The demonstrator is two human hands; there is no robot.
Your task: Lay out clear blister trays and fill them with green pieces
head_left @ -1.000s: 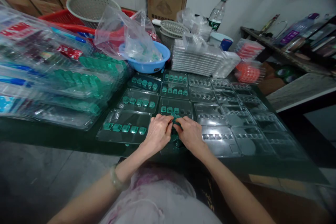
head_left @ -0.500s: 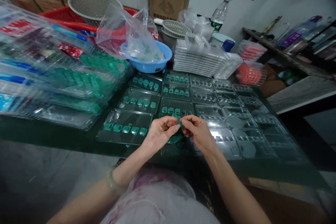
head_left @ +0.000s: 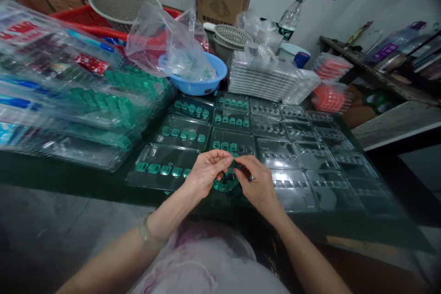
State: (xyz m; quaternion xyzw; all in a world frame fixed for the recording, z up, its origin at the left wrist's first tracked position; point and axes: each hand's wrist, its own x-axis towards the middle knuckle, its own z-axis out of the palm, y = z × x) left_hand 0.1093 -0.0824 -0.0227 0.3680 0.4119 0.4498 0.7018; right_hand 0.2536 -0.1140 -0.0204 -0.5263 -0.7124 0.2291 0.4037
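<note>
Green piece [head_left: 234,165] pinched jointly by left hand [head_left: 206,173] and right hand [head_left: 259,184], fingertips closed.

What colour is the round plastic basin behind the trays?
The round plastic basin is light blue; head view.

Dim light, blurred warped edges

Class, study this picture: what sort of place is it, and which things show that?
Probably a small packing workshop: rows of clear blister trays partly filled with green pieces, stacked filled packs at the left, a cardboard box behind.
</note>
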